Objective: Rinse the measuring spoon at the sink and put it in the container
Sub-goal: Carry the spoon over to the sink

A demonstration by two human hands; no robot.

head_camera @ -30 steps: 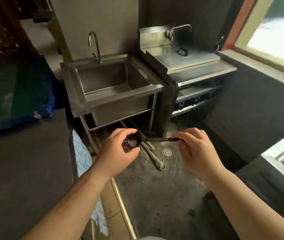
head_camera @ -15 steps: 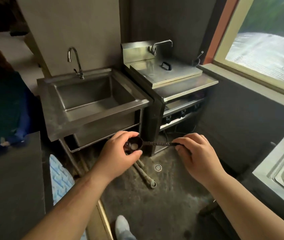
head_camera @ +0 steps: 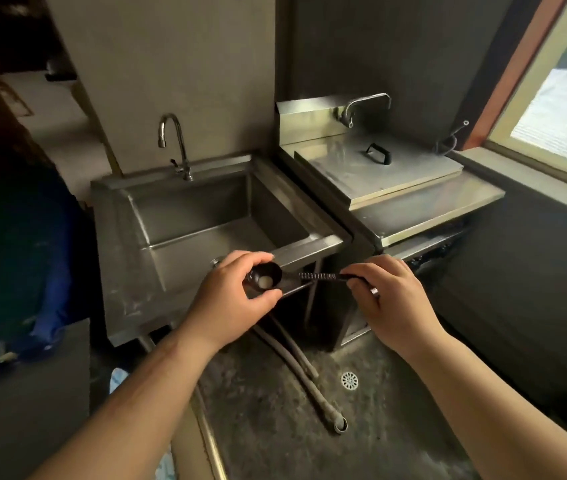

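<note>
**Dim room, daylight from the right**

The room is dim. Daylight enters from the window (head_camera: 559, 109) at the upper right, which is overexposed — almost white. The steel sink (head_camera: 171, 271) gives soft grey reflections. The left edge is nearly black and blurred. Straight lines bend near the borders — wide-angle distortion. The centre is reasonably sharp.

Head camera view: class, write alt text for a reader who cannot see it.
Two hands hold a black measuring spoon before a steel sink: left hand at the bowl, right hand on the handle. The faucet shows no water.
</note>
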